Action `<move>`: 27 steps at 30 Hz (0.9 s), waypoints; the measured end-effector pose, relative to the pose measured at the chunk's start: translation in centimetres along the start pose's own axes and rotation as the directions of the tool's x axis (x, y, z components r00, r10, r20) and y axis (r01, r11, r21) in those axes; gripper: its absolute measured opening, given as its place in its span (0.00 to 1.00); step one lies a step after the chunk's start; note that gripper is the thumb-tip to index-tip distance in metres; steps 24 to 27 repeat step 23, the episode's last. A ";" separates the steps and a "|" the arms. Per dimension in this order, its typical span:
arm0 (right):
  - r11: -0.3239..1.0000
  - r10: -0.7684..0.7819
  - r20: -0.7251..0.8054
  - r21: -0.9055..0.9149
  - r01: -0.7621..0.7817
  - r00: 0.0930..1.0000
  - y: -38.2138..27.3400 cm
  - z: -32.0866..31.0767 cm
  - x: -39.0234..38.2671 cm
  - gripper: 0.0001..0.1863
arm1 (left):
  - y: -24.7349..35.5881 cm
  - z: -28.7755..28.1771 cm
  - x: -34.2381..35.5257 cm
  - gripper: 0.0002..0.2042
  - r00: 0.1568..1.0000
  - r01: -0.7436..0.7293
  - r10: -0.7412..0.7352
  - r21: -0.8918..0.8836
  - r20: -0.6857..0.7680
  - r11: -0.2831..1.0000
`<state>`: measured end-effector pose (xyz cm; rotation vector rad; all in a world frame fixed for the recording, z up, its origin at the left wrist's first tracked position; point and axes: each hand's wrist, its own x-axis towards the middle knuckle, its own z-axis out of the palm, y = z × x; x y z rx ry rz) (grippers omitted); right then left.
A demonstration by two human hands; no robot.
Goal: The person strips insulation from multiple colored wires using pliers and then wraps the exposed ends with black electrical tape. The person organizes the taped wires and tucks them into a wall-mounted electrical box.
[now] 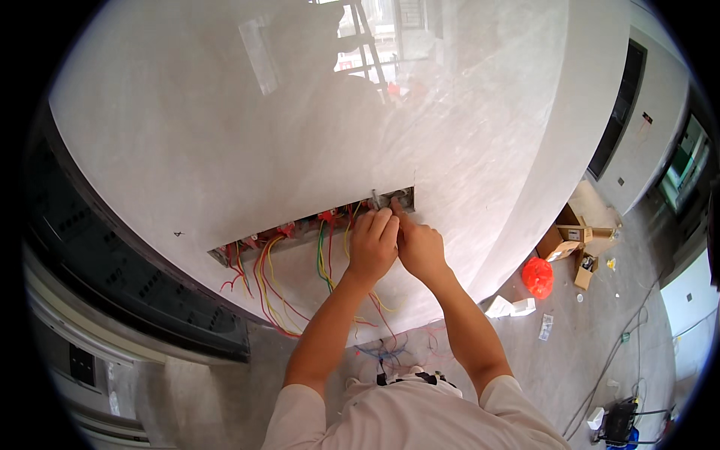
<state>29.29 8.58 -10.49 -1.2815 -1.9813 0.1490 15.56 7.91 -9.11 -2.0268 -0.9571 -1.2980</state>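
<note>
A long slot [300, 234] is cut into the pale, glossy wall, with red junction boxes [286, 229] set along it. Both my hands meet at its right end. My left hand [373, 244] is closed, its fingertips bunched at the slot; whatever they pinch is hidden. Beside it, my right hand [421, 249] has its index finger reaching into the opening and the other fingers curled. A thin grey piece [375, 199] stands up just above the left fingertips. Yellow and red wires [264, 289] hang from the slot to the left, and green wires [322, 255] hang nearer my left hand.
On the floor at right lie open cardboard boxes [559, 241], a red plastic bag [537, 277] and white boxes [510, 307]. A cable [600, 379] runs toward a black tool or machine [619, 421]. Loose wires [386, 351] lie near my feet. A dark window-like panel [112, 247] borders the wall at left.
</note>
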 end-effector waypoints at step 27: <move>0.943 0.090 0.074 0.315 -0.109 0.993 0.2 0.3 0.3 0.40 | -2.0 1.1 -4.7 0.23 0.996 0.052 -0.064 -0.171 -0.067 0.984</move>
